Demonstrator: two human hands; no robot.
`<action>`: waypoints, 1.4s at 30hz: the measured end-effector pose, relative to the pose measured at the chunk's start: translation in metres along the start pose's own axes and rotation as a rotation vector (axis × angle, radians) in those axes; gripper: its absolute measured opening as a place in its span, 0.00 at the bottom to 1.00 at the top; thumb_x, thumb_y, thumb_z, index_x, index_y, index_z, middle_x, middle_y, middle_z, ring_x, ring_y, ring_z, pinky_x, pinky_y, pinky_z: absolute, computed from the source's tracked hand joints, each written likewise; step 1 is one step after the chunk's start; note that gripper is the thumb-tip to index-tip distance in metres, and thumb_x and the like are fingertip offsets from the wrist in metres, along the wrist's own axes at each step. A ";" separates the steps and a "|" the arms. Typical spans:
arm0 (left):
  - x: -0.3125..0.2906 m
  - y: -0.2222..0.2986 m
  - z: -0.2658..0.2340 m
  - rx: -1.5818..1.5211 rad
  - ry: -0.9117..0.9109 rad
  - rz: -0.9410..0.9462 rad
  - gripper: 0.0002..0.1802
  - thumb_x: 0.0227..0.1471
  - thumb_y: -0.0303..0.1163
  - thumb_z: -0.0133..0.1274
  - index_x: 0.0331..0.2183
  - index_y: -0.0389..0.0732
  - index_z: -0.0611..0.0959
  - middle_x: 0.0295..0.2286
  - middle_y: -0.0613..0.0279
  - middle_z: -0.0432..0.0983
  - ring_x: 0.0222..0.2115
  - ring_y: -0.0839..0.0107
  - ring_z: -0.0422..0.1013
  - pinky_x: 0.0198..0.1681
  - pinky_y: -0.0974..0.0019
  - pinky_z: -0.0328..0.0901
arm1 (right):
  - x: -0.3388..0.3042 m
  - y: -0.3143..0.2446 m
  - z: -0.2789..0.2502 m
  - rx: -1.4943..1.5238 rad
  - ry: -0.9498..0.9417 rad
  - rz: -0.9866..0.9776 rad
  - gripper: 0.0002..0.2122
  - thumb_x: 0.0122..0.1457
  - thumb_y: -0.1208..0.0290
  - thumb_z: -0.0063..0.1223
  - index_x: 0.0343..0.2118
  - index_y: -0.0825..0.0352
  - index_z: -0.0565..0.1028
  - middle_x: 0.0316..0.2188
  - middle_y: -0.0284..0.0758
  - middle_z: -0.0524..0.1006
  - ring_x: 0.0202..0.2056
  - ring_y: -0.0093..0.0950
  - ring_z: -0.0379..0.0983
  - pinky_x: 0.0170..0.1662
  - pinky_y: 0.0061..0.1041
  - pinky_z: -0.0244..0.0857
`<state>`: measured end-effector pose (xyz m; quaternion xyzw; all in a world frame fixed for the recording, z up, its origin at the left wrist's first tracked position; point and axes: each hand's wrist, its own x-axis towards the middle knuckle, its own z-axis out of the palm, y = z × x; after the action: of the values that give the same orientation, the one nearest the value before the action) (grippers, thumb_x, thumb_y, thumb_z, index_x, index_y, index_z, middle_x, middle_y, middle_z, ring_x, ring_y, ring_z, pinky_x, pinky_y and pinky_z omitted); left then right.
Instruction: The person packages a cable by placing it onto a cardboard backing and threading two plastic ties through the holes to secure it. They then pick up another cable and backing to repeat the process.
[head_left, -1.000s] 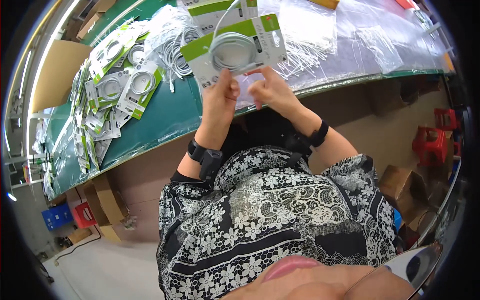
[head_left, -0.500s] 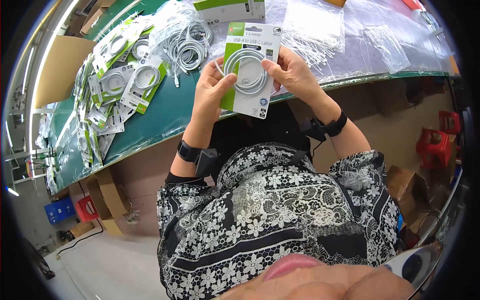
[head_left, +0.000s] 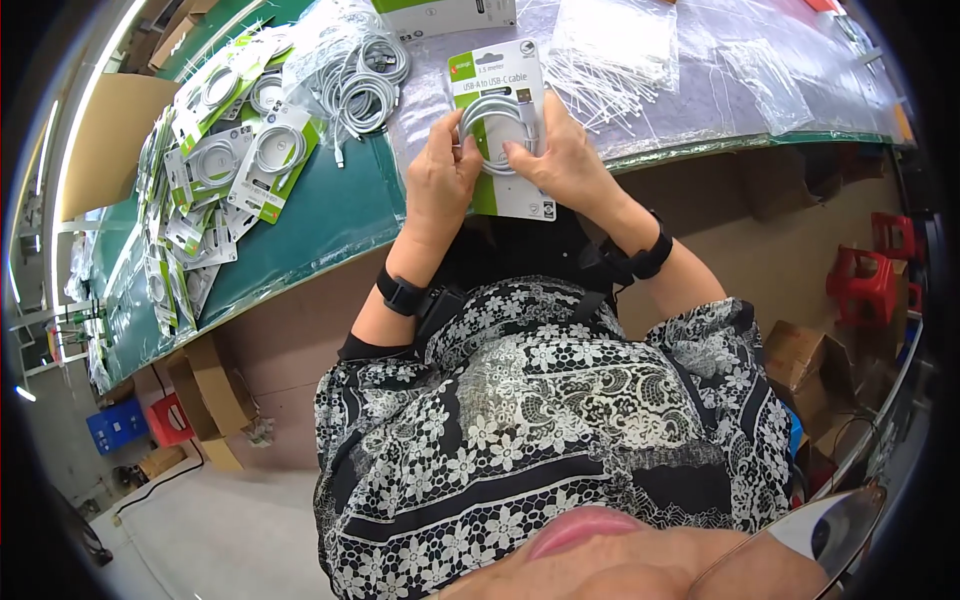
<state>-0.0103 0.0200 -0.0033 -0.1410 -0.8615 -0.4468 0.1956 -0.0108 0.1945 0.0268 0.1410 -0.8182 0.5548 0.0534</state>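
Here, a card-backed cable package [head_left: 500, 125] held between both hands above the near edge of the green worktable [head_left: 330, 225], upright and face toward the camera. Left hand [head_left: 440, 180] closed on the card's left edge, thumb pressed onto the coiled white cable [head_left: 497, 130] at its centre. Right hand [head_left: 560, 160] closed on the right edge, fingertips [head_left: 515, 150] likewise on the coil. Compared with a second ago: package then tilted and raised toward the top of the view, face partly turned away; half a second ago lowered and nearly squared; now fully squared and brought closer to the body, thumbs moved inward onto the coil. Judged from this, handling has passed from turning the card to pressing or seating the coil against its backing.

To the left on the worktable, a spread of finished green-and-white packages [head_left: 215, 150]; beside them a loose heap of coiled white cables [head_left: 365, 85]. Behind the held card, clear plastic sleeves [head_left: 620, 50] on a transparent sheet. Below the table, cardboard boxes [head_left: 205, 385] and red stools [head_left: 865, 280].
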 end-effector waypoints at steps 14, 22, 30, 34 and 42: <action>-0.011 0.009 -0.009 -0.907 -0.082 -0.450 0.18 0.58 0.28 0.44 0.50 0.36 0.67 0.36 0.55 0.75 0.33 0.66 0.75 0.36 0.64 0.71 | -0.008 0.019 -0.018 0.271 -0.127 0.075 0.22 0.52 0.74 0.50 0.50 0.73 0.61 0.42 0.38 0.71 0.44 0.25 0.67 0.48 0.26 0.61; -0.015 -0.004 0.006 -1.421 -0.152 -0.655 0.17 0.59 0.32 0.42 0.49 0.39 0.67 0.44 0.59 0.71 0.43 0.67 0.70 0.46 0.62 0.68 | 0.003 0.002 -0.041 -0.364 0.107 -0.290 0.19 0.51 0.70 0.57 0.44 0.70 0.67 0.36 0.37 0.71 0.41 0.30 0.68 0.46 0.29 0.62; -0.030 0.000 0.028 -1.702 -0.201 -0.525 0.16 0.59 0.30 0.42 0.49 0.39 0.67 0.46 0.58 0.69 0.45 0.67 0.69 0.50 0.60 0.65 | -0.016 -0.011 -0.004 -0.586 0.000 -0.461 0.15 0.46 0.70 0.59 0.37 0.68 0.71 0.31 0.36 0.72 0.37 0.36 0.68 0.43 0.34 0.61; -0.023 0.016 0.014 -1.547 -0.133 -0.538 0.16 0.59 0.29 0.44 0.49 0.38 0.67 0.45 0.57 0.69 0.45 0.66 0.69 0.52 0.59 0.64 | -0.019 -0.004 -0.004 -0.511 -0.009 -0.486 0.13 0.46 0.75 0.58 0.36 0.67 0.71 0.31 0.36 0.72 0.37 0.36 0.68 0.43 0.34 0.60; -0.018 -0.001 0.011 -1.356 -0.109 -0.593 0.18 0.55 0.25 0.48 0.48 0.38 0.68 0.44 0.58 0.69 0.43 0.67 0.70 0.45 0.60 0.69 | -0.026 0.001 -0.015 -0.582 -0.054 -0.587 0.18 0.44 0.79 0.59 0.41 0.66 0.70 0.34 0.36 0.71 0.40 0.36 0.68 0.48 0.34 0.59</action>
<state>0.0028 0.0270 -0.0182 -0.0145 -0.4068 -0.9072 -0.1064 0.0128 0.2132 0.0254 0.3619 -0.8670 0.2577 0.2256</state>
